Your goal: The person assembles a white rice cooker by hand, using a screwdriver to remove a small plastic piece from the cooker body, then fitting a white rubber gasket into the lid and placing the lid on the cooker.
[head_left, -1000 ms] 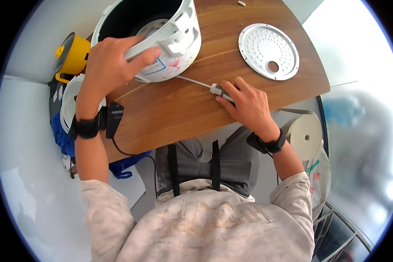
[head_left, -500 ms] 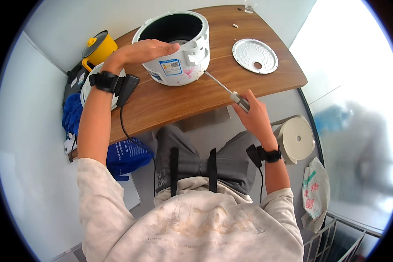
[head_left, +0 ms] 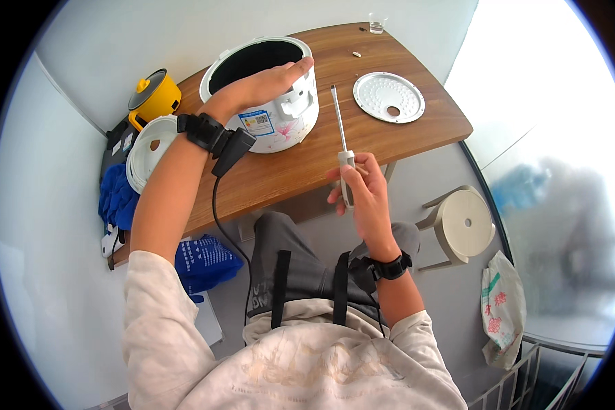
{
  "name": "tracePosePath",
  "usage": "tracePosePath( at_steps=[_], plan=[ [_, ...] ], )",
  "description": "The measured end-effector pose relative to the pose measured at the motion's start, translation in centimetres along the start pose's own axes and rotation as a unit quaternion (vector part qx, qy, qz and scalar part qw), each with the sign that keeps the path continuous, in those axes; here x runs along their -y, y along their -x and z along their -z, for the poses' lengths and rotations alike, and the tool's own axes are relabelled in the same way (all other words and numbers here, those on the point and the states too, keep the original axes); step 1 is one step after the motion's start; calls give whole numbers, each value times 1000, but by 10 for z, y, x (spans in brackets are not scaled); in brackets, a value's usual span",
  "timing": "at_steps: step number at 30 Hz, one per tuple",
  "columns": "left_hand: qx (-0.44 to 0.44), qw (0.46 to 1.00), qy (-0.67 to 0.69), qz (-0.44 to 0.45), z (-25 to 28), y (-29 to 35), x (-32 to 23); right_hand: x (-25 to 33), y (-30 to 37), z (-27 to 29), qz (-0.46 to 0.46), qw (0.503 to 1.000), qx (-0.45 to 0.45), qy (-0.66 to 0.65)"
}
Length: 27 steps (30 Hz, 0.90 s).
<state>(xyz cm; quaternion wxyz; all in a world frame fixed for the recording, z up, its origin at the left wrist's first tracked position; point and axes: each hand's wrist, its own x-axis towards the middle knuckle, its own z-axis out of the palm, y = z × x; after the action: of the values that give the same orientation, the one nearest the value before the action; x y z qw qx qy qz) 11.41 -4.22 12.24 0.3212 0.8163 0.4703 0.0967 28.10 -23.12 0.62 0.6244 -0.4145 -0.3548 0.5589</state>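
table [head_left: 273, 183] | left grip [head_left: 273, 83] draped over cooker [head_left: 279, 134], closure unclear | right grip [head_left: 367, 190] clasps screwdriver [head_left: 347, 161]

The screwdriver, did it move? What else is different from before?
Yes: the right hand has moved the screwdriver away from the white cooker, its tip now pointing forward. The left hand shifted right along the rim. Nothing was let go; the round plate still lies on the table.
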Motion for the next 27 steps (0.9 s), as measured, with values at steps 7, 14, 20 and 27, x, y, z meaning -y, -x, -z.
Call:
tracePosePath(
  at_steps=[7, 14, 20, 27],
  plan=[
    [73, 996, 38, 34, 3, 2, -11, -14, -2, -13, -49, 998, 10, -47],
    [3, 999, 31, 31, -9, -8, 7, -18, -1, -15, -42, 998, 21, -35],
    [28, 997, 47, 54, -1, 3, -10, -24, -7, -12, -30, 998, 37, -29],
    [12, 997, 53, 50, -1, 2, -7, -15, -10, -5, -20, 998, 23, 49]
  ],
)
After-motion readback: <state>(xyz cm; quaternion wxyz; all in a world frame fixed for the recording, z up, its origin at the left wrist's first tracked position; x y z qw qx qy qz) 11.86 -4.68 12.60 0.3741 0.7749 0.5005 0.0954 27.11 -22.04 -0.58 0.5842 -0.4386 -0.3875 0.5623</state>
